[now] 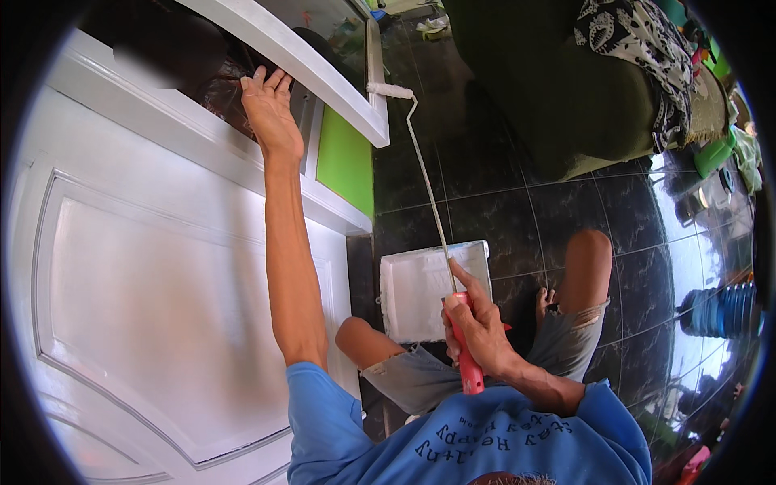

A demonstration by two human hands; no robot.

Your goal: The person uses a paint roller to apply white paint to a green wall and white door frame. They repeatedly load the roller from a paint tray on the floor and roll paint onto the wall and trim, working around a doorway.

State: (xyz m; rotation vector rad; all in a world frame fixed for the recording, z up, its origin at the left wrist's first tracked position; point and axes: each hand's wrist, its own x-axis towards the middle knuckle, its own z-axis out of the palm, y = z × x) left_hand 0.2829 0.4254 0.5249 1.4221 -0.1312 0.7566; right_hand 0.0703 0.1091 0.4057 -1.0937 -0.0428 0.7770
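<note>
My right hand (483, 331) is wrapped round the red handle of a paint roller (427, 166), with the index finger stretched along its metal rod. At the far end, the white-coated roller sleeve (391, 91) lies against the edge of an open white window sash (356, 105), near its corner. Reaching up and to the left, my left hand (273, 115) has its fingers apart at the dark opening behind the sash; whether the fingertips touch anything is hard to tell. Below the roller's rod, a paint tray (404, 303) smeared with white paint sits on the floor.
A white panelled door (153, 267) fills the left side, below a white frame and beside a bright green wall (343, 162). A dark green sofa (517, 89) with a patterned cloth (638, 56) stands far right. A blue water bottle (719, 311) lies on the black tiles (493, 206).
</note>
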